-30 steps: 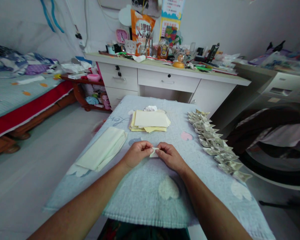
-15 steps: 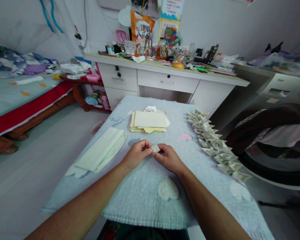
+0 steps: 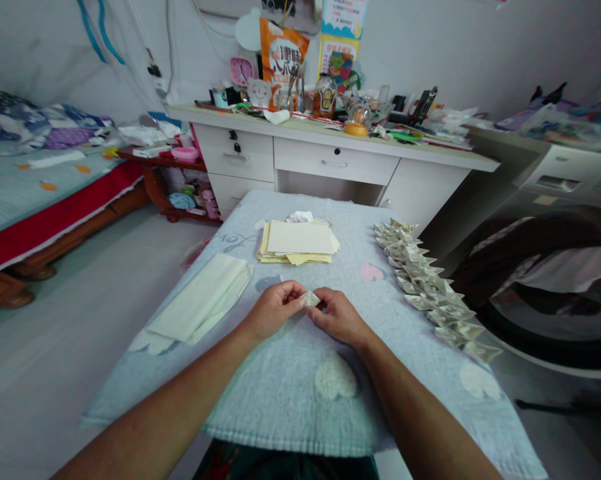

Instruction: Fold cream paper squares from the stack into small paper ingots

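Your left grip (image 3: 276, 308) and right grip (image 3: 341, 316) pinch the folded paper (image 3: 310, 299) from opposite sides. Likely light, thin, easily crushed; you should hold its edges.

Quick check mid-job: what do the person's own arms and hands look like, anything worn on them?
Both the left hand and right hand are ungloved. The left forearm and right forearm are bare, with no sleeve, watch or bracelet showing. Rings are too small to rule out.
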`<action>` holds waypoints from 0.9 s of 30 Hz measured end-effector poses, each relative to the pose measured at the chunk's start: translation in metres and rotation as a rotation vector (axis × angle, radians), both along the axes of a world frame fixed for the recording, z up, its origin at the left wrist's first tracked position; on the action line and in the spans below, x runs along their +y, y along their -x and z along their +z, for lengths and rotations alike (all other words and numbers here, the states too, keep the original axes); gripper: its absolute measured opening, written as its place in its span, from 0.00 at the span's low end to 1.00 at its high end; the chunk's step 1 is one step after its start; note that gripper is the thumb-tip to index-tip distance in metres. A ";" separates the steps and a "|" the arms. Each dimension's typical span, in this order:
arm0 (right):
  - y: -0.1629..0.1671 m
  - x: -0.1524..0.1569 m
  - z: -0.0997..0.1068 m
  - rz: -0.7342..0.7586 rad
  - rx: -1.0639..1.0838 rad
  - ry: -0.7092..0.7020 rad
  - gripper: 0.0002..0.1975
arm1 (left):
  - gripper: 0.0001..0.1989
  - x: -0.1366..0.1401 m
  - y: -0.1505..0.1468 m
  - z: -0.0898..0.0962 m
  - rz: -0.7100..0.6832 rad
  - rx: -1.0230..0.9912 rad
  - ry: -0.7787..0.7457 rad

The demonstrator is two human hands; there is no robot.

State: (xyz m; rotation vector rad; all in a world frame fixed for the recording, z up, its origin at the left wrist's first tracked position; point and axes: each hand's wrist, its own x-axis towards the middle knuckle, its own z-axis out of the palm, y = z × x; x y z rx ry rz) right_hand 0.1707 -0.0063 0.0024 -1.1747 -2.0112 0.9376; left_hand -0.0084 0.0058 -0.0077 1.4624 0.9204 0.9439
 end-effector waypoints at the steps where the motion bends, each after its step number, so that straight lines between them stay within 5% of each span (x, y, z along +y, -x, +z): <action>1: 0.000 0.000 0.000 -0.007 0.009 -0.007 0.03 | 0.07 0.000 0.000 0.001 0.012 -0.029 0.015; 9: 0.002 0.000 -0.002 -0.038 0.244 0.022 0.04 | 0.08 0.001 -0.003 -0.003 0.052 -0.103 0.077; 13: 0.002 0.002 -0.006 -0.090 0.206 -0.046 0.01 | 0.07 -0.001 -0.002 -0.006 0.095 0.070 -0.061; 21: 0.003 0.005 -0.010 -0.121 -0.094 -0.355 0.11 | 0.05 -0.001 -0.001 -0.001 0.129 0.313 -0.478; 27: 0.005 0.007 -0.011 -0.139 -0.253 -0.366 0.11 | 0.08 0.001 -0.002 -0.003 0.125 0.423 -0.569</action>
